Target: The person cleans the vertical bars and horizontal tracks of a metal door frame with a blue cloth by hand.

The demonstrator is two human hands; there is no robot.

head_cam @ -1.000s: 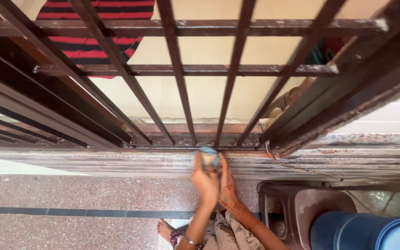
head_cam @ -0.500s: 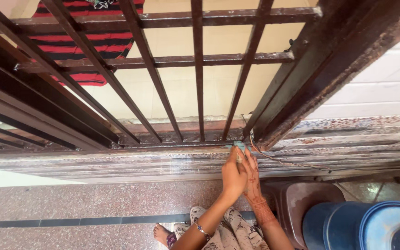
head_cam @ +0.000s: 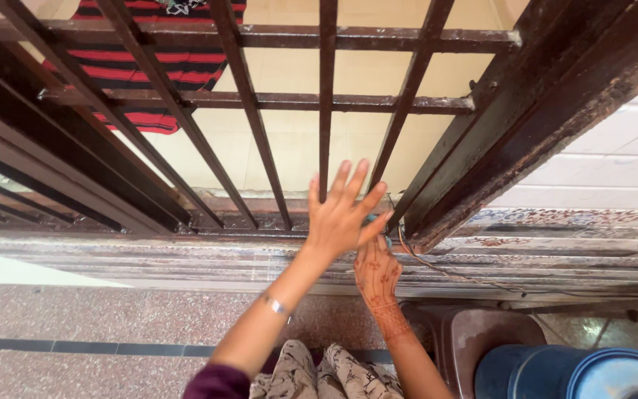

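My left hand (head_cam: 340, 214) is lifted with its fingers spread, just in front of a dark rusty vertical bar (head_cam: 326, 111) of the window grille and holding nothing. My right hand (head_cam: 376, 272), patterned with henna, rests lower on the window sill (head_cam: 186, 255) at the foot of the grille's right corner. It is pressed on a small blue-green cloth (head_cam: 388, 240). Only a sliver of the cloth shows; the rest is hidden behind my hands.
A brown plastic stool (head_cam: 474, 336) stands below the sill at the right, with a blue drum (head_cam: 577, 373) beside it. A thin wire (head_cam: 437, 267) runs along the sill. A red and black striped fabric (head_cam: 156, 70) hangs beyond the bars. Speckled floor lies at the lower left.
Both hands were on the cloth and slid right along the sill to the corner. My left hand has now let go and risen with its fingers spread towards the bar.
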